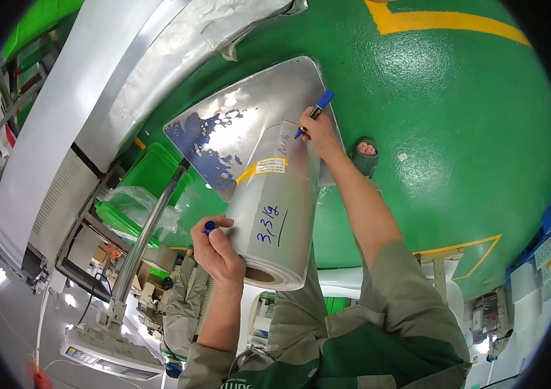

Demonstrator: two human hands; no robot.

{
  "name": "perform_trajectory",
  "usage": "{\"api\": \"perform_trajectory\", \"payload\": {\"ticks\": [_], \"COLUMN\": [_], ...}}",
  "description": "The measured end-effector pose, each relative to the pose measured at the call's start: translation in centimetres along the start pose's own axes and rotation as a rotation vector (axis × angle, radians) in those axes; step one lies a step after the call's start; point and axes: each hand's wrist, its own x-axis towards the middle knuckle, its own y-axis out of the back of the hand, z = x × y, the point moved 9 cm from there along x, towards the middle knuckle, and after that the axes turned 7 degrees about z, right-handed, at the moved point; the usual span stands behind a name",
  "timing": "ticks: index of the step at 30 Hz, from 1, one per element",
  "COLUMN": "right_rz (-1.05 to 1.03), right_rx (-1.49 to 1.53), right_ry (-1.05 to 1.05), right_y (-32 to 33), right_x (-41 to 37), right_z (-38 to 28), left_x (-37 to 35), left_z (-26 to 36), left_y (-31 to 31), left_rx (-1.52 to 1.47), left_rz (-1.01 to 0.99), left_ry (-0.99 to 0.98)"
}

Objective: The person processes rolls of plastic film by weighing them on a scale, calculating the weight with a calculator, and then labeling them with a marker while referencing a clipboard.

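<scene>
A roll of clear-grey film [249, 223] lies on a shiny metal scale platform [191, 123]. Blue handwriting on it reads "3,3kg", and more blue letters show near its far end. A yellow strip with a white printed label [271, 165] crosses its middle. My right hand [319, 135] is closed around a blue marker [317, 110], its tip at the letters on the far end. My left hand [217, 251] rests beside the near end of the roll, with the marker's blue cap [210, 226] held between its fingers.
A metal post [152, 227] rises left of the platform, with a scale display [110, 353] at its end. Green bins [152, 175] stand to the left, one with clear plastic in it. A large sheet of film [81, 110] hangs at upper left. A sandalled foot [366, 152] shows beside the platform.
</scene>
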Motion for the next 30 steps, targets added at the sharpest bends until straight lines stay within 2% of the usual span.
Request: {"api": "perform_trajectory", "payload": {"ticks": [5, 11, 20, 30], "right_rz": [0.013, 0.023, 0.073, 0.100], "right_rx": [0.054, 0.167, 0.156, 0.217], "right_ry": [-0.013, -0.033, -0.079, -0.020], "right_y": [0.9, 1.4, 3.9, 7.5], "right_x": [0.3, -0.1, -1.6, -4.3], "right_z": [1.1, 1.6, 2.5, 1.0], "left_x": [0.2, 0.1, 0.1, 0.4], "left_z": [0.5, 0.4, 0.9, 2.3], "left_y": [-0.2, -0.4, -0.3, -0.3], "left_rx": [0.000, 0.024, 0.065, 0.122], "left_rz": [0.011, -0.032, 0.001, -0.006], "left_ry": [-0.051, 0.033, -0.036, -0.105]}}
